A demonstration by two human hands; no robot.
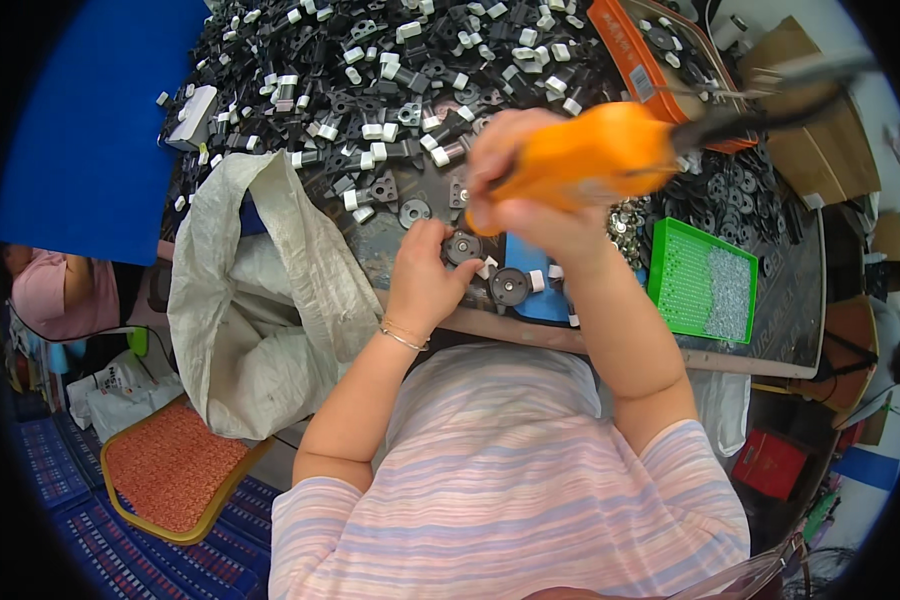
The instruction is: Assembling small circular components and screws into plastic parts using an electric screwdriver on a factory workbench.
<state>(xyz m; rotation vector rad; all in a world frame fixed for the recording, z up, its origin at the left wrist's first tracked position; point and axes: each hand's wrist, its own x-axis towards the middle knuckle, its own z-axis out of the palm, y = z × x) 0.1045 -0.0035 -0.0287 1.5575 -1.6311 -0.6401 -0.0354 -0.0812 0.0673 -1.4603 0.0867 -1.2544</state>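
Note:
My right hand [515, 175], slightly smeared by motion, is wrapped round an orange electric screwdriver [610, 150] with a dark cable at its far end. Over the table's near edge, the fingers and thumb of my left hand [420, 272] close on a dark round disc part [461, 248] with a metal centre. Just right of that thumb lies another black disc part [510, 287] with a white-tipped arm, resting on a blue mat [552, 305]. A loose round disc [414, 211] sits beyond my left hand. The tip of the screwdriver cannot be made out.
A large heap of black parts with white ends [370, 80] covers the far table. To the right are a green tray [660, 262] of small clear pieces, small metal parts [625, 225], black discs [740, 195] and an orange bin [620, 50]. An open white sack [205, 300] hangs at left.

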